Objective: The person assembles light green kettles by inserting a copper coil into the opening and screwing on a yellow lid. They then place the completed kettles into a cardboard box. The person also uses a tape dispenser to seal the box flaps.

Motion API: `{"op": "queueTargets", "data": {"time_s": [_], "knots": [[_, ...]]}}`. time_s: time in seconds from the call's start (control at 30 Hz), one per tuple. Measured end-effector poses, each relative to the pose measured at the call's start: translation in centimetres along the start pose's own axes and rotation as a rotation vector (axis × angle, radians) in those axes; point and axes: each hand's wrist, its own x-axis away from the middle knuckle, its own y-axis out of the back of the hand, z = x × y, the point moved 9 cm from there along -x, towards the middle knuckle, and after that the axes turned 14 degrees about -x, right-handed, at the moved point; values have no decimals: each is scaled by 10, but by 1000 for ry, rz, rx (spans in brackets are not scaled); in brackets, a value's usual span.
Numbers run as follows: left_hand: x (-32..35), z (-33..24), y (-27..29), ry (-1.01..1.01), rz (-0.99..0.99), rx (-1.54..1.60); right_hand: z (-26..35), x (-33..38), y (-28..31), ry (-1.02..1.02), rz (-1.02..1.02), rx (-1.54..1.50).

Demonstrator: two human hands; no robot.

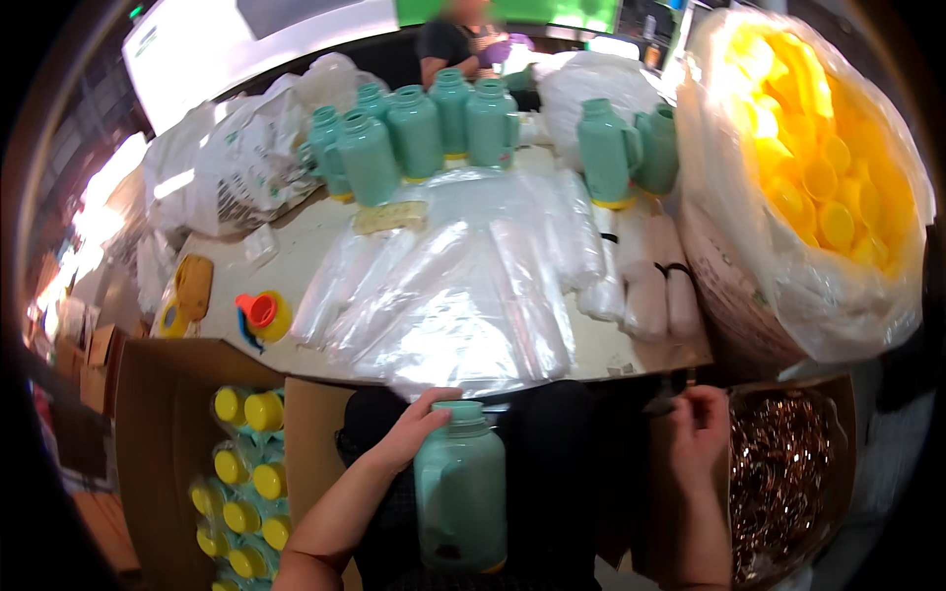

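Note:
A teal thermos jug (461, 507) stands upright between my knees, its open neck at the top and its handle facing me. My left hand (418, 429) is closed round the left side of its neck. My right hand (701, 424) is raised at the table's front edge, beside a box of small shiny copper-coloured metal parts (783, 483). Its fingers are curled together. Something small and dark shows at the fingertips, too blurred to name.
Clear plastic bags (443, 295) cover the middle of the table (222, 325). More teal jugs (416, 133) stand behind them. A sack of yellow cups (833, 187) rises at the right. At left, a carton (168, 424) holds yellow-capped jugs. A person (453, 44) sits opposite.

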Motion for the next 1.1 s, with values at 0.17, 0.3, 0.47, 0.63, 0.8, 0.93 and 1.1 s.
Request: {"op": "queueTargets", "data": {"time_s": [0.17,0.3,0.47,0.63,0.8,0.93,1.1], "knots": [[-7,-36,-3,-123,-85,-116,14,16,-150,170,345,-150],[-1,-46,-4,-225,-42,29,47,60,-220,481,612,-157],[14,-27,-19,-183,-146,17,-12,87,-212,-88,474,-500],[17,-10,-17,-45,-223,-32,-47,113,-218,-405,339,-795],[19,5,-12,18,-246,-6,-44,118,-219,-462,304,-786],[31,3,-13,43,-305,-22,-47,118,-220,-385,353,-738],[47,0,-17,131,-334,277,-73,138,-234,-700,365,-772]]}}
